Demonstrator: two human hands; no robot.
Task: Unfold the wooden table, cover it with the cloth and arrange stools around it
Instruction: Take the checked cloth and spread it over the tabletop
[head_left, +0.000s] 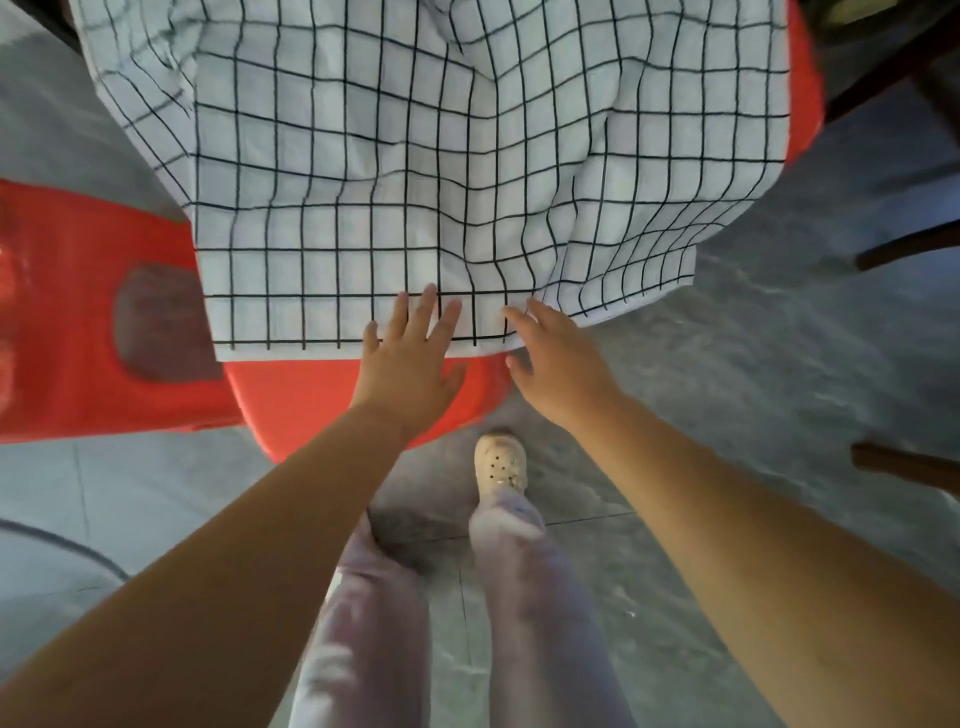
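Note:
A white cloth with a black grid (395, 171) drapes down over the table, which is fully hidden under it. My left hand (410, 353) lies flat with fingers spread on the cloth's lower hem. My right hand (556, 353) is open too, its fingertips touching the hem just to the right. A red plastic stool (332, 395) stands under the hem below my left hand. Another red stool (67, 332) with an oval hole in its seat is at the left, and a red stool's edge (808, 88) shows behind the cloth at the upper right.
Grey tiled floor (753, 374) spreads to the right and below. Dark wooden furniture legs (904, 249) stick in from the right edge. My legs in light trousers and a white clog (501, 462) stand close to the near stool. A dark cable (67, 545) curves at lower left.

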